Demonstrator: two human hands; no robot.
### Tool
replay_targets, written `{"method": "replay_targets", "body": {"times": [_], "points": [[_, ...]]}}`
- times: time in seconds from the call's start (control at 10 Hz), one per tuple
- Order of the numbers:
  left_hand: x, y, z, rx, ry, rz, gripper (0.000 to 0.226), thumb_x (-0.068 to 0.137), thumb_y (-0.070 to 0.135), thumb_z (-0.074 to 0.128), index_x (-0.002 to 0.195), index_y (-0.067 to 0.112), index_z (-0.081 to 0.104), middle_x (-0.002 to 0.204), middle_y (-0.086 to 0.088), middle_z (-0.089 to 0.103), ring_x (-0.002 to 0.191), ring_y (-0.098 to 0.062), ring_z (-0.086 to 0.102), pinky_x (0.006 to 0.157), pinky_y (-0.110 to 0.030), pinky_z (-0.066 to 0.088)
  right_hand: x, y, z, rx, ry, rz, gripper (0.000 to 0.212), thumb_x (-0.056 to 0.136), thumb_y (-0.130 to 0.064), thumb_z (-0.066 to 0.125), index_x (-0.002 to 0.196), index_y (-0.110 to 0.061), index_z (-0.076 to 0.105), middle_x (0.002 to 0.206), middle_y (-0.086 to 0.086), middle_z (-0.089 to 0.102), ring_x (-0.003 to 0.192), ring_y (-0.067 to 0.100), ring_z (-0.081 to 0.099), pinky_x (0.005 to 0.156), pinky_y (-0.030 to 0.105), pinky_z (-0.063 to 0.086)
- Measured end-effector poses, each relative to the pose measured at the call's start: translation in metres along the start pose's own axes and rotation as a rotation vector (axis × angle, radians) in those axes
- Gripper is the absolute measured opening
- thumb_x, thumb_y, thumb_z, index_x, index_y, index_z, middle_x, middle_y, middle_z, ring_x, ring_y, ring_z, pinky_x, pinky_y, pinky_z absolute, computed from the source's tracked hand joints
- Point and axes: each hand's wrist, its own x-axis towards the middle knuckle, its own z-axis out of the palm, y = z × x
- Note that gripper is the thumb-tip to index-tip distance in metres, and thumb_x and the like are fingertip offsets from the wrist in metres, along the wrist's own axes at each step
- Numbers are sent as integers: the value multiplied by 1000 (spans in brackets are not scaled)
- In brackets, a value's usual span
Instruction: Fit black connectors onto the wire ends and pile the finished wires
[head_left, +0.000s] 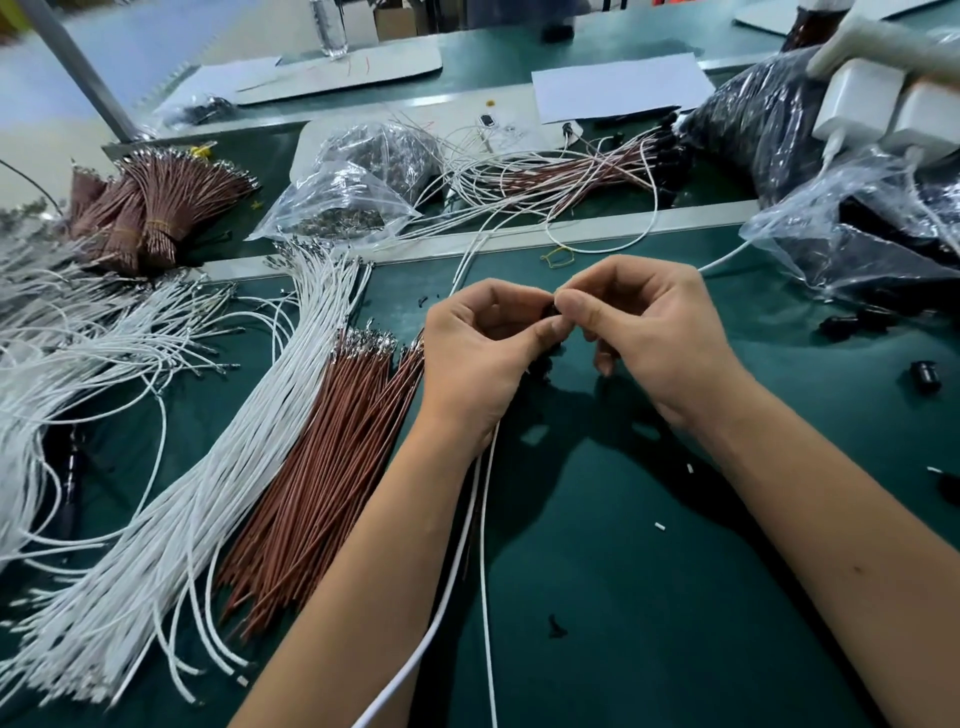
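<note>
Black connector (551, 310) sits pinched between your left hand (480, 358) and right hand (652, 332), raised above the green worktop (649, 597) so you can line up the white wire (483, 519) trailing under your left wrist; finished wires (566, 179) lie piled beyond.

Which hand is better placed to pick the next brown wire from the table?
Left. The left hand is just beside the brown wires; the right hand is farther away and pinches the black connector.
</note>
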Motion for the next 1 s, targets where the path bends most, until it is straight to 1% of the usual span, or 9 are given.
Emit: {"method": "replay_targets", "body": {"times": [0.1, 0.2, 0.3, 0.5, 0.6, 0.7, 0.8, 0.9, 1.0], "points": [[-2, 8, 5, 20, 7, -94, 18, 83, 2, 80, 98, 4, 70, 79, -13, 76, 60, -21, 70, 61, -30, 56, 9, -10, -8, 156, 82, 44, 11, 100, -14, 65, 90, -11, 66, 72, 0, 68, 61, 11, 56, 39, 22, 42], [-2, 24, 9, 7, -101, -208, 6, 92, 10, 72, 93, 5, 71, 73, -9, 74, 45, -13, 61, 49, -23, 46, 36, -24, -25, 306, 209, 128, 18, 107, -22, 53, 90, -17, 57, 79, 3, 70, 61, 13, 61, 41, 21, 40], [10, 44, 10, 54, -172, -240, 11, 95, 11, 67, 96, 1, 71, 70, -6, 72, 40, -8, 52, 45, -20, 42, 71, -34, -44, 362, 248, 155, 20, 108, -21, 50, 89, -16, 55, 84, 8, 75, 61, 14, 65, 45, 21, 43], [77, 91, -2, 455, -149, -110, 12, 92, 13, 73, 87, 2, 74, 70, -4, 75, 40, -6, 44, 41, -17, 38, 157, -40, -83, 551, 548, 214, 8, 104, -4, 55, 97, -5, 52, 91, 16, 65, 57, 16, 68, 55, 20, 55], [128, 96, -6, 799, -74, 127, 12, 91, 20, 75, 80, 14, 77, 69, 2, 75, 49, -4, 57, 55, -25, 51, 192, -30, -105, 410, 668, 214, 17, 99, -2, 64, 90, -7, 51, 92, 11, 59, 50, 13, 66, 55, 22, 57], [176, 75, -2, 1102, 9, 198, 10, 92, 26, 73, 87, 19, 79, 82, 3, 77, 75, -10, 70, 82, -33, 58, 213, -16, -118, 222, 702, 242, 22, 93, 0, 72, 88, -8, 52, 93, 8, 61, 46, 11, 68, 59, 26, 60], [205, 45, 0, 1217, 6, 196, 9, 91, 19, 73, 96, 21, 80, 98, -3, 77, 94, -20, 70, 88, -31, 54, 227, -3, -128, 145, 697, 262, 22, 94, 1, 70, 90, -10, 51, 97, 8, 64, 54, 18, 73, 61, 29, 63], [219, 27, 1, 1249, 28, 189, 13, 91, 15, 71, 100, 21, 80, 104, -6, 76, 99, -26, 69, 91, -34, 54, 235, 7, -137, 24, 547, 342, 8, 99, 0, 59, 95, -7, 57, 107, 7, 65, 82, 21, 74, 68, 24, 62], [226, 18, 6, 1310, 27, 187, 21, 93, 26, 71, 113, 22, 76, 114, -5, 74, 111, -27, 66, 102, -38, 50, 235, 11, -136, -277, 445, 365, 19, 93, 2, 65, 108, -8, 58, 112, 14, 63, 91, 21, 68, 74, 27, 62]]}}
